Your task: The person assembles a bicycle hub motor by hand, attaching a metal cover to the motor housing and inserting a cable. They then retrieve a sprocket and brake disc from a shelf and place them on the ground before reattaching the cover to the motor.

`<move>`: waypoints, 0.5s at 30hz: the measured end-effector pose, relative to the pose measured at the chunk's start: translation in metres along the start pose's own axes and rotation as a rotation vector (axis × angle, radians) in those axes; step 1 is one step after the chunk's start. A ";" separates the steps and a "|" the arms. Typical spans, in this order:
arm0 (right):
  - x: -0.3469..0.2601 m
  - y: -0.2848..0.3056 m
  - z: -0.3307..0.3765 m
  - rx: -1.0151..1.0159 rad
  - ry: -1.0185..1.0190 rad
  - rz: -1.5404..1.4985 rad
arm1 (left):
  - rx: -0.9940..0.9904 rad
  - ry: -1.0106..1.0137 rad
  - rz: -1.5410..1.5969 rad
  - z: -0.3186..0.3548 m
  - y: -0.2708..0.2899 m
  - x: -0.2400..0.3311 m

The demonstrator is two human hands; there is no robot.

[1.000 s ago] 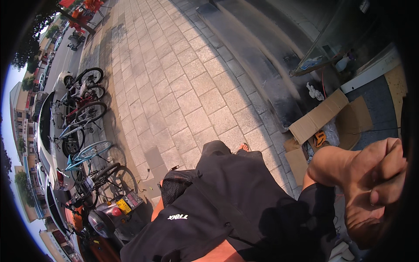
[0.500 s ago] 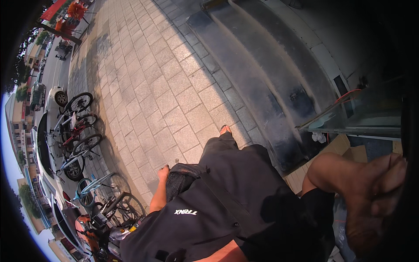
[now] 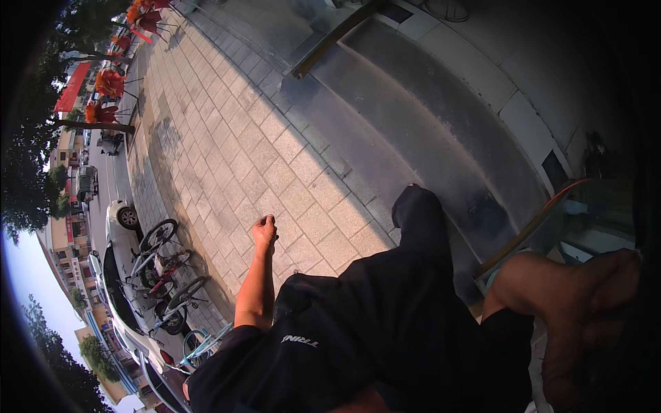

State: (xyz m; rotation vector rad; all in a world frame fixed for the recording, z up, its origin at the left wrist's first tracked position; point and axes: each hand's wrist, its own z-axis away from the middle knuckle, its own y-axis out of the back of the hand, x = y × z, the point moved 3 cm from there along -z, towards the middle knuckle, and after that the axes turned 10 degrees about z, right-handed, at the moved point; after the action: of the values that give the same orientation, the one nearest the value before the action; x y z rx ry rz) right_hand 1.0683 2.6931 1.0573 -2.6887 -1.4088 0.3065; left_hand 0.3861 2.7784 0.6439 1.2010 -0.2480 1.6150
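My left hand (image 3: 264, 230) hangs out in front of me at the end of a bare forearm, above the sunlit paving (image 3: 275, 165). Its fingers are curled in and nothing shows in them. My right arm is bent up at the right, and my right hand (image 3: 585, 296) is close to the camera in shadow. Its fingers look folded; whatever they hold, if anything, is hidden. Below are my black shirt and a dark trouser leg (image 3: 423, 220), stretched forward over the edge of the grey steps (image 3: 406, 131).
Curved steps rise at the right, with a glass panel (image 3: 571, 213) beside them and a brownish rail (image 3: 337, 38) at their far end. Parked bicycles (image 3: 162, 268) and a white car (image 3: 120, 289) line the left. Trees and red-orange decorations (image 3: 110, 82) stand beyond.
My left hand has swung forward and up from beside my shirt. One leg now reaches toward the steps. The whole view has turned and shifted; my right hand stays raised.
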 end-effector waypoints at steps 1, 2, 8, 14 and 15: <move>0.028 -0.007 -0.010 -0.001 -0.029 -0.023 | 0.041 0.037 -0.041 0.010 0.004 0.004; 0.054 -0.017 -0.019 -0.011 -0.054 -0.049 | 0.079 0.104 -0.080 0.021 0.005 0.011; 0.175 -0.092 -0.083 -0.119 -0.263 -0.190 | -0.021 0.136 -0.256 0.053 -0.017 0.093; 0.284 -0.173 -0.120 -0.321 -0.545 -0.398 | -0.178 0.142 0.051 -0.080 -0.054 0.070; 0.306 -0.186 -0.118 -0.347 -0.596 -0.457 | -0.118 0.254 0.299 -0.104 -0.043 0.071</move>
State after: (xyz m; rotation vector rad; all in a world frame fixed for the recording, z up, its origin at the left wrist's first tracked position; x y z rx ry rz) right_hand 1.1143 3.0526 1.1631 -2.5034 -2.3782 0.9507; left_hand 0.3669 2.9095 0.6344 0.8876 -0.3672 1.9637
